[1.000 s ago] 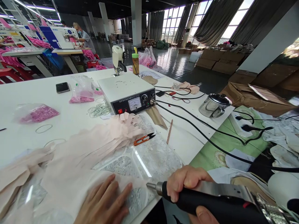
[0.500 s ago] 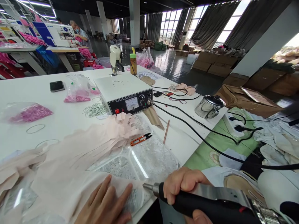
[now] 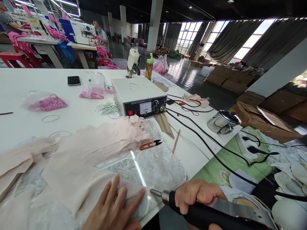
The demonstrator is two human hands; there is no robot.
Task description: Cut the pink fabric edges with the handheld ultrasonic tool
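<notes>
My left hand point(image 3: 112, 209) lies flat with fingers stretched out on a pale pink fabric piece point(image 3: 81, 179) at the near edge of the white table point(image 3: 28, 127). My right hand point(image 3: 196, 196) grips a black-handled hand tool point(image 3: 206, 214) with a metal tip, which points left at the fabric's corner by my left fingertips. A clear scratched plate point(image 3: 158, 166) lies under the fabric. A black cable point(image 3: 203, 145) runs from the tool to a white control box point(image 3: 140, 95) with a dial and knobs.
Orange thread snips point(image 3: 150, 144) and a thin wooden stick point(image 3: 176, 145) lie beside the plate. Bags of pink beads point(image 3: 46, 102), white rings point(image 3: 107, 108), a phone point(image 3: 74, 80) and a steel pot point(image 3: 223, 122) stand farther out. A person sews at a far table point(image 3: 100, 33).
The view has shifted a little to the left and upward. Both hands hold about the same places, with the tool tip still by the fabric's corner.
</notes>
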